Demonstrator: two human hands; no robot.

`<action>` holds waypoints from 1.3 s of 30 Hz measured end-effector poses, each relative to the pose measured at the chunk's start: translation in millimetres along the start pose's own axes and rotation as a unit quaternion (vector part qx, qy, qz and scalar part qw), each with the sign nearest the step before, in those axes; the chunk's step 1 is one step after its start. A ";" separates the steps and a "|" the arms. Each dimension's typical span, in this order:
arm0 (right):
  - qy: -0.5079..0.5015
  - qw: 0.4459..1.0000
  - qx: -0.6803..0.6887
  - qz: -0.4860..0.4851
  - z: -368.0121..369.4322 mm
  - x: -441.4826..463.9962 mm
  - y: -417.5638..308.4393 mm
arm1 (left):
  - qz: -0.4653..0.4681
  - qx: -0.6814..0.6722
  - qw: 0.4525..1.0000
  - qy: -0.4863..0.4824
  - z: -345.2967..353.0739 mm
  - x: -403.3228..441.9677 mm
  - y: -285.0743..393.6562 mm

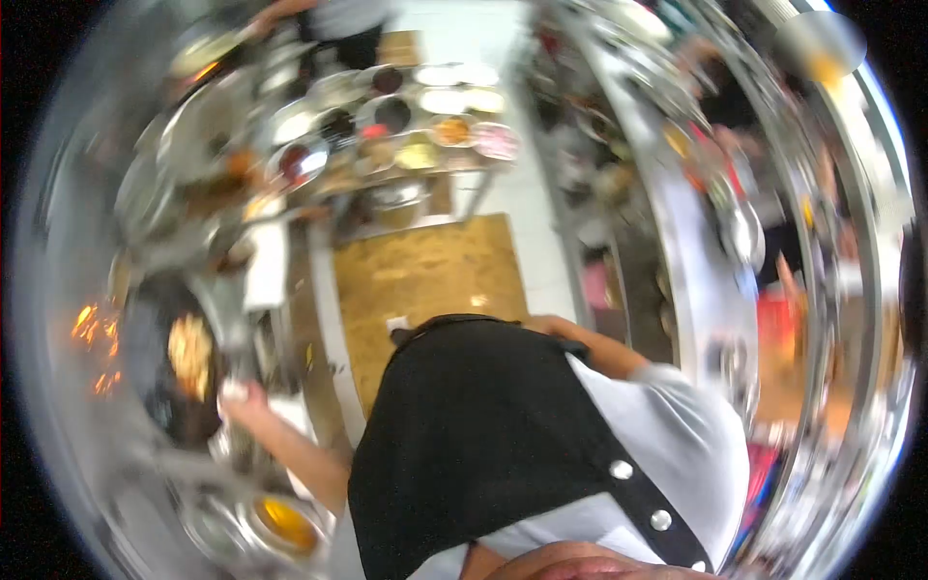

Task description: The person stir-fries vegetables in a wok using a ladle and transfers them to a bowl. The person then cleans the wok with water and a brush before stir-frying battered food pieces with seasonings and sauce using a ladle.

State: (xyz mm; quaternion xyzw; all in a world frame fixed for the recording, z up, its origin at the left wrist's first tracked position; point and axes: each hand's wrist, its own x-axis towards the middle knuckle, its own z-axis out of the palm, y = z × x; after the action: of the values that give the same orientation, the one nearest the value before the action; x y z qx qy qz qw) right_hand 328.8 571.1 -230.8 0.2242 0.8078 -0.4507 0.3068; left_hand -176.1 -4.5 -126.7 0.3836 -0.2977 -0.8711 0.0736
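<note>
At the left, a dark wok sits on the stove with pale yellow-brown food in it. My left hand is closed at the wok's near edge, with a white folded cloth at the fingers. Blur hides exactly how the fingers wrap. My right hand is by the front of my black apron, at waist height. The apron covers its fingers, so whether it holds anything cannot be seen.
Flames burn beyond the wok. Yellow liquid fills a bowl at lower left. Ahead, a cart carries several bowls of ingredients. A long steel counter runs along the right. Another person stands at the far end.
</note>
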 end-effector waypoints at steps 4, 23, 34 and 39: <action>-0.020 0.994 0.052 0.090 -57.2 -113.3 -73.8 | 0.022 0.118 0.993 -0.015 -6.6 -28.9 -37.7; 0.732 0.462 0.013 0.501 -25.6 -542.7 408.5 | -0.044 0.583 0.732 -0.349 -123.9 -183.1 -277.4; 0.691 0.501 -0.009 0.521 -4.6 -590.4 441.2 | 0.004 0.871 0.291 -0.396 -235.8 -295.7 -326.7; 0.713 0.559 -0.130 0.402 -62.5 -570.6 374.6 | 0.052 0.889 0.219 -0.398 -260.8 -289.8 -308.8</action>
State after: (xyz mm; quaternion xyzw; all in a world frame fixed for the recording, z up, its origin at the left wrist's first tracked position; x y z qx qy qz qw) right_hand 955.6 761.1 -28.5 0.7315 0.6392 0.1361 -0.1947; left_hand 241.9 229.0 -261.1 -0.2131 -0.8891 -0.0753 -0.3981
